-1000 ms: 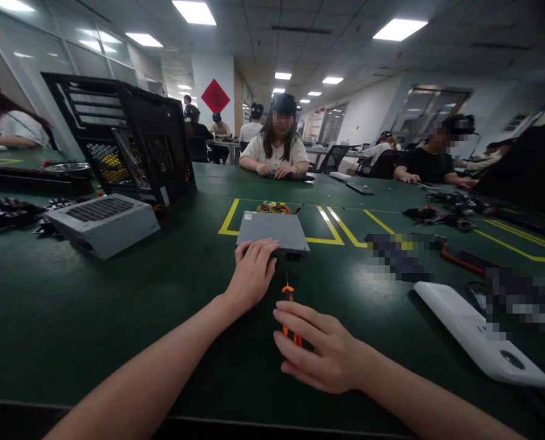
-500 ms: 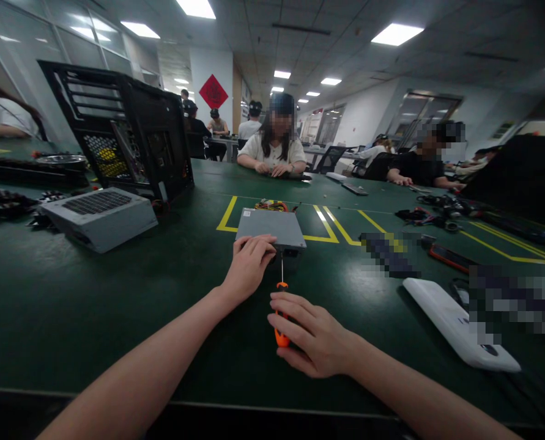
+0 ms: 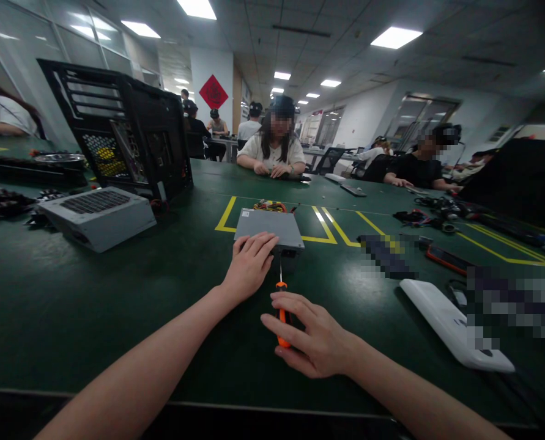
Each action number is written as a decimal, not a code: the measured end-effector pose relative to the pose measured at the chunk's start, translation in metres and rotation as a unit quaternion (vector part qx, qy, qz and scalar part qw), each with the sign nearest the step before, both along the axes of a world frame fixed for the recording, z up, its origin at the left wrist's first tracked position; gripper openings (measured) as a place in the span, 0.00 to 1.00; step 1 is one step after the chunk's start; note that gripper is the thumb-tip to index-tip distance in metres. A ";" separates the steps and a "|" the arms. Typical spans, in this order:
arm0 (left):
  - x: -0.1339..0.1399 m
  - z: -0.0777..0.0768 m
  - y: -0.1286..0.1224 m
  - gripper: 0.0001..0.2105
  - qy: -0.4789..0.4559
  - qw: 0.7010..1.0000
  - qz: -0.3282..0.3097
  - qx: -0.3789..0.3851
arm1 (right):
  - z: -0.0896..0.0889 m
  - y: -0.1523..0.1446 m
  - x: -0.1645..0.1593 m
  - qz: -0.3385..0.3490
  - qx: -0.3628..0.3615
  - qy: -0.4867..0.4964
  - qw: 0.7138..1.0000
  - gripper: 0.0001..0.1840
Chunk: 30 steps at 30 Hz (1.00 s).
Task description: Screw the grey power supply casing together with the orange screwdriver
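Note:
A flat grey computer power supply lies on the green table in front of me, its coloured cables bunched behind it. My left hand grips its near left edge, fingers over the top and thumb along the front side. In my right hand is a screwdriver with an orange and black handle, held between fingers and thumb. Its thin shaft points away from me to the near side of the power supply; whether the tip sits in a screw I cannot tell.
At left stand a black computer case and a second power supply. To the right lie a white oblong device, an orange-edged tool and tangled cables. A person sits across the table.
My right hand's fingers have shifted on the screwdriver handle, one finger reaching farther left across it. My left fingers have moved slightly on the power supply. The view has shifted slightly.

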<state>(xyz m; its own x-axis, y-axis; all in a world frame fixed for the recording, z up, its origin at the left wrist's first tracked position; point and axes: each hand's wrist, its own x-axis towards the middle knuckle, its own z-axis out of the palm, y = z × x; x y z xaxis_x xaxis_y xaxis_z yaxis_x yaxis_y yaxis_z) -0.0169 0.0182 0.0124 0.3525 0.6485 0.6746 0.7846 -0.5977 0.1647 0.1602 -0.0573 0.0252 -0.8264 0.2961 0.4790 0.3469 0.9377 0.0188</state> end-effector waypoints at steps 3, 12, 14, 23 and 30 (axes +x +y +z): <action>0.002 -0.001 0.001 0.18 0.019 1.000 0.009 0.009 | 0.000 0.000 -0.001 0.008 0.018 0.006 1.000 0.20; 0.004 0.001 0.002 0.17 0.021 0.999 0.026 0.014 | -0.003 0.002 0.001 0.027 0.010 0.065 0.997 0.20; 0.003 0.001 0.001 0.17 0.021 0.999 0.025 0.013 | 0.000 0.001 0.000 0.018 0.040 0.042 0.998 0.19; 0.003 0.002 0.001 0.18 0.021 1.000 0.020 0.013 | -0.007 0.005 0.000 0.035 -0.011 0.129 0.991 0.21; 0.003 0.001 0.001 0.19 0.023 0.999 0.020 0.010 | 0.001 0.000 0.003 0.013 0.049 0.049 0.997 0.16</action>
<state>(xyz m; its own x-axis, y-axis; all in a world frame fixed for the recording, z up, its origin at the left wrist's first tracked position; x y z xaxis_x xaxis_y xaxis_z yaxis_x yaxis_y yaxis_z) -0.0141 0.0191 0.0135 0.3573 0.6497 0.6710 0.8144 -0.5685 0.1168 0.1632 -0.0570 0.0264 -0.7812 0.2221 0.5835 0.3266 0.9419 0.0787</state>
